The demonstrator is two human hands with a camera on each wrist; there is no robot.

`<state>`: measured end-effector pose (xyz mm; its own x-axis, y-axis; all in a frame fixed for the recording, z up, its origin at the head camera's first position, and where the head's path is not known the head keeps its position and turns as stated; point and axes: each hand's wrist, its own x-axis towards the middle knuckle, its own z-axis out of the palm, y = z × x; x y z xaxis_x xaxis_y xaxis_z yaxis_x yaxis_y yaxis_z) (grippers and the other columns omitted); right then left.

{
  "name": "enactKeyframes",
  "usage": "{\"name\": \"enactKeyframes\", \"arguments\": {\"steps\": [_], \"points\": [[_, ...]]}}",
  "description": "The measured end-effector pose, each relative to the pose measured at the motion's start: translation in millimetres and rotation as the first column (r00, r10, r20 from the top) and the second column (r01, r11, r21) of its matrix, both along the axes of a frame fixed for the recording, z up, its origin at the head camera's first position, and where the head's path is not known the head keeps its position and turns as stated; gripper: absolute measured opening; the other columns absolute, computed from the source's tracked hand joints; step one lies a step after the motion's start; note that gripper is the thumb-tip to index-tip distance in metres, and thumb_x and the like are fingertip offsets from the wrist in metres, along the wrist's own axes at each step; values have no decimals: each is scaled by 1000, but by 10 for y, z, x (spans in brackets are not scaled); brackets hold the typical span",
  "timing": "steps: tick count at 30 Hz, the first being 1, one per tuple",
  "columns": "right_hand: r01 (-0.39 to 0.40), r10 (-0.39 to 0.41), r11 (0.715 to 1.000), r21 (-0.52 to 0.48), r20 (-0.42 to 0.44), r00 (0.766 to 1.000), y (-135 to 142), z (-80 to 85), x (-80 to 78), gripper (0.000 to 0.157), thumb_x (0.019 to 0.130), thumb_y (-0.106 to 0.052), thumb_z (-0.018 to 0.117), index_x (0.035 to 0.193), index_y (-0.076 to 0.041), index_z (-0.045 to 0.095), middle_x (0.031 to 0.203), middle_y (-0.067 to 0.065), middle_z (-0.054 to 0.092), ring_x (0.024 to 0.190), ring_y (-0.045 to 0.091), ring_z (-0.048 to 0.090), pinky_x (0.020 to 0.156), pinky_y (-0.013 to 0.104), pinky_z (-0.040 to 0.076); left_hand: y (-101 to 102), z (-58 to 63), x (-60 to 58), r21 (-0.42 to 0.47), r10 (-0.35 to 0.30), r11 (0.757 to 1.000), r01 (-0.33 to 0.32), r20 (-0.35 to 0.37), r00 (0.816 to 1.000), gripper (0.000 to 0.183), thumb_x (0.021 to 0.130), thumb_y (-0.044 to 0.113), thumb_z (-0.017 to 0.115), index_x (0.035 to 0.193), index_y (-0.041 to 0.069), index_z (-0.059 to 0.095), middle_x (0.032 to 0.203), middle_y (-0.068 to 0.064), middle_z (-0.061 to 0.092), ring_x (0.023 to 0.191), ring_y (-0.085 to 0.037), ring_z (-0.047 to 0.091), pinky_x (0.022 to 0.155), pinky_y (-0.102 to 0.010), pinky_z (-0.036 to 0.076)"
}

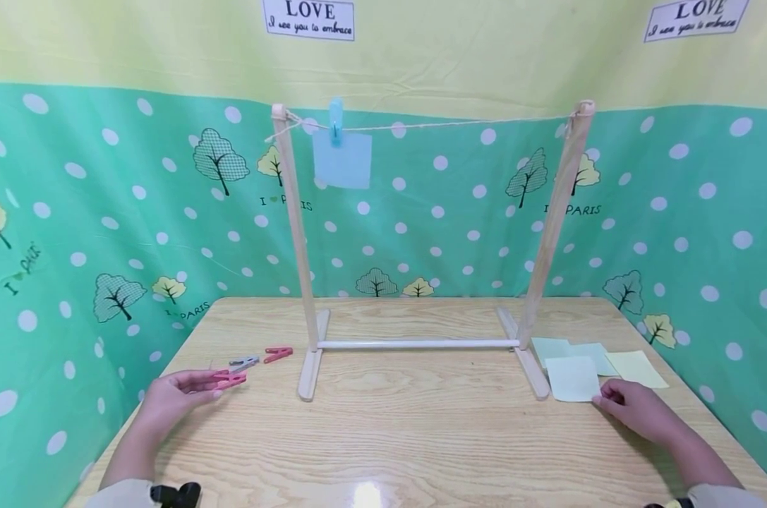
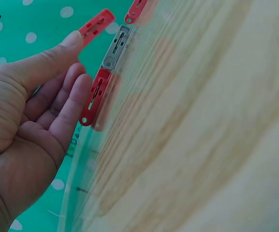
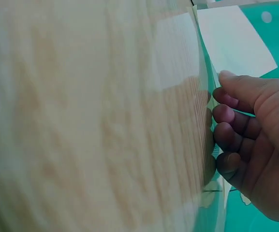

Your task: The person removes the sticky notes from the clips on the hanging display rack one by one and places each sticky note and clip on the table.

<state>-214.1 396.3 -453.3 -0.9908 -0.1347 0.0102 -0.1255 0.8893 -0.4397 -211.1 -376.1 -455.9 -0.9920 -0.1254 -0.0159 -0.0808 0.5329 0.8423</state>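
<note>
My left hand [image 1: 175, 398], at the table's left side, pinches a red clothespin [image 2: 98, 25] between thumb and fingers. A second red clothespin [image 2: 95, 99] lies on the table beside its lower fingers. Just beyond are a grey clothespin [image 1: 244, 363] and another pinkish-red clothespin [image 1: 278, 354]. At the right, my right hand [image 1: 640, 411] pinches the near corner of a pale sticky note [image 1: 572, 379], whose sheet tilts up in the right wrist view. Its other fingers curl near the tabletop. Under and behind that note lie pale green notes [image 1: 591, 356] and a pale yellow note [image 1: 640, 369].
A wooden stand with a left post [image 1: 299, 233], a right post [image 1: 557, 226] and a white crossbar [image 1: 418, 344] stands mid-table. Along its string [image 1: 447, 125], near the left post, a blue clothespin [image 1: 336, 121] holds a blue note [image 1: 343, 164]. A patterned curtain surrounds the table [image 1: 415, 423].
</note>
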Motion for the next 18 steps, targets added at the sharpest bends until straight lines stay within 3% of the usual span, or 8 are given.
{"name": "enactKeyframes", "arguments": {"steps": [8,18], "points": [[10,-10,1000,10,2,1000,46,-40,-50,23,96,-27,63,81,-11,54,70,-1,46,66,15,41,57,26,34,-30,-71,-13,47,-2,999,0,42,999,61,77,22,85,126,-4,62,111,-14,70,88,1,66,76,-10,51],[17,-17,1000,6,-12,1000,44,-62,-35,24,95,-29,64,82,-11,55,71,-1,47,66,14,42,57,26,34,-12,-74,-50,-74,-6,997,8,32,999,58,78,24,84,125,-3,64,106,-13,71,84,-4,65,72,-16,52]]}}
